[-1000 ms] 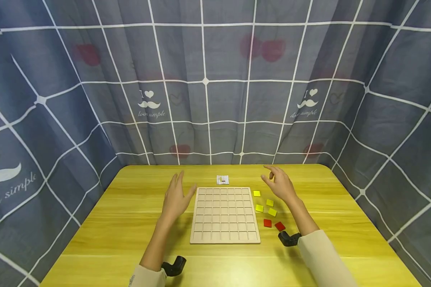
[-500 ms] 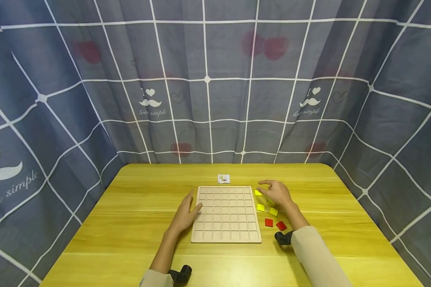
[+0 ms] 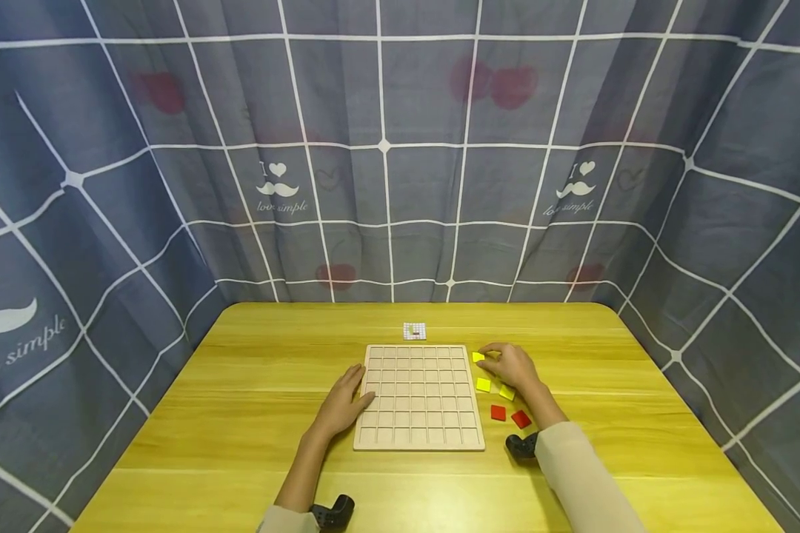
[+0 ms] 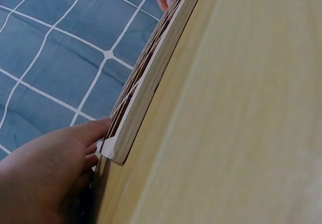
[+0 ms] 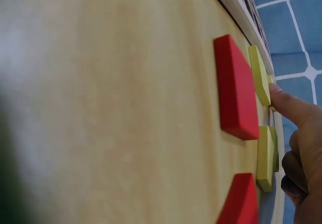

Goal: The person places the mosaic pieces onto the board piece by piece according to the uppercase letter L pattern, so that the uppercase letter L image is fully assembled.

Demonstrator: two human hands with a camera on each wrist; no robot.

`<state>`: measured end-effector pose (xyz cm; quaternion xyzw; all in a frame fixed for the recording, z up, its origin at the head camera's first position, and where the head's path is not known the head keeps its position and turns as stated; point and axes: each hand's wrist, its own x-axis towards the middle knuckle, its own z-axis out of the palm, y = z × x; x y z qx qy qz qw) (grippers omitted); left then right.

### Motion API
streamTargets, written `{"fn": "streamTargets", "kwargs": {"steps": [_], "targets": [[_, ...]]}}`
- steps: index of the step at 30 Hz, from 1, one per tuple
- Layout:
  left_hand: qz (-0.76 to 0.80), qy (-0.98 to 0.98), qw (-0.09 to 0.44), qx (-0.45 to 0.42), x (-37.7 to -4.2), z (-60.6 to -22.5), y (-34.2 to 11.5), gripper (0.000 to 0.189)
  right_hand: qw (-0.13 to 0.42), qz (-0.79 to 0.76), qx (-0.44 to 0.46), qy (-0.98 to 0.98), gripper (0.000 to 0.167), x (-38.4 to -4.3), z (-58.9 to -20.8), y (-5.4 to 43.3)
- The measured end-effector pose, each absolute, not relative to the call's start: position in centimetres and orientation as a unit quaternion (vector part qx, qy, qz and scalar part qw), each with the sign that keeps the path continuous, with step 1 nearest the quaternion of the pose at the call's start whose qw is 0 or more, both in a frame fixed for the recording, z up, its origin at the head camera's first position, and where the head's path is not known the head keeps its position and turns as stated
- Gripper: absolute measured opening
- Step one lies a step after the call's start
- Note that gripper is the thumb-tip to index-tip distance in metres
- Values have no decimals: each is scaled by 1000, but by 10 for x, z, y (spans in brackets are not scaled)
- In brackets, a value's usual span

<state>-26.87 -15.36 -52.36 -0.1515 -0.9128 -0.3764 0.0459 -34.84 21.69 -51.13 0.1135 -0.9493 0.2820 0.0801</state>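
A pale wooden grid board (image 3: 419, 397) lies on the table, its square cells bare. My left hand (image 3: 339, 403) rests at its left edge, thumb over the rim and fingers relaxed along the side; the left wrist view shows the thumb tip at the board's corner. At the board's far right corner, my right hand (image 3: 512, 365) has thumb and index finger at either side of a small yellow tile (image 3: 477, 357). Nearer lie other yellow tiles (image 3: 483, 385), one partly behind the hand. Two red tiles, one left (image 3: 498, 412) and one right (image 3: 521, 419), lie closest to the wrist.
A small card with a printed grid (image 3: 414, 331) lies beyond the board. The wooden table (image 3: 193, 414) ends at a blue-grey checked curtain (image 3: 347, 185), which surrounds it at back and sides. Each wrist carries a black device, the left one (image 3: 336, 511) low over the table.
My left hand has come down and inward onto the board's left edge. My right hand has lowered and moved left, its thumb and index finger closing in on the far yellow tile.
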Motion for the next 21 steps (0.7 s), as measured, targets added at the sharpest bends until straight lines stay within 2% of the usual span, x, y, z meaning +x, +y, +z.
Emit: {"fn": "streamTargets", "kwargs": {"steps": [10, 16, 21], "targets": [[-353, -922, 46, -155, -268, -525, -154, 61, 95, 292, 104, -946, 33, -335, -508, 210], [-350, -924, 45, -149, -267, -524, -154, 61, 144, 290, 121, -938, 32, -326, -484, 192], [-347, -925, 51, -146, -267, -524, -154, 61, 158, 300, 134, -931, 33, -326, -466, 169]]}}
